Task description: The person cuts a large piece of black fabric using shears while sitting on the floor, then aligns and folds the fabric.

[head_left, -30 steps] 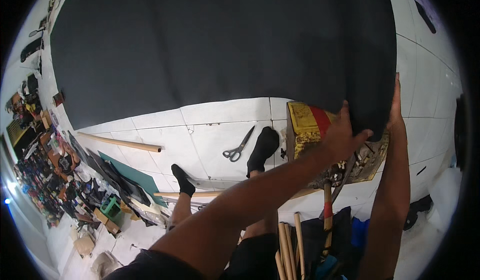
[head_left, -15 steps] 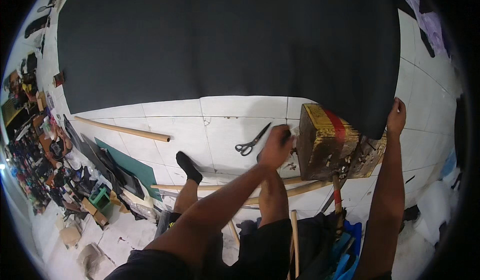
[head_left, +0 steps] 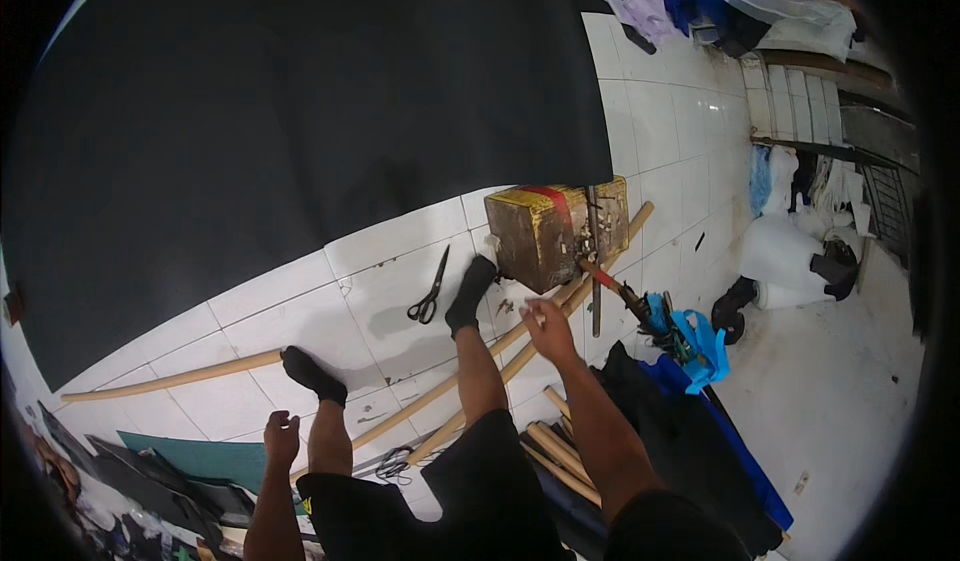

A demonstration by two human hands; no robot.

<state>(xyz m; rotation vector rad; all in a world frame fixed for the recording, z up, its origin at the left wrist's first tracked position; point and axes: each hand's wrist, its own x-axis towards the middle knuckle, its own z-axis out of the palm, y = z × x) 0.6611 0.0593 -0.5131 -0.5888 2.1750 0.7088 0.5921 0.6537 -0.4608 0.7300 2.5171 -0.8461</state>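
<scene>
Two hands (head_left: pixel 281 441) (head_left: pixel 549 331), one sheet (head_left: pixel 300 111), perhaps six poles (head_left: pixel 180 377).

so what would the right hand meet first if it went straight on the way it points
Straight ahead, the right hand would probably meet the brown, wooden-looking boxy block with yellow edges and a red stripe, though depth is unclear.

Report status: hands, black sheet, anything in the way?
Left hand and right hand off the work, apparently empty. Black sheet spread out, near right corner overlapping brown block. Scissors on tiles, apart from sheet.
</scene>
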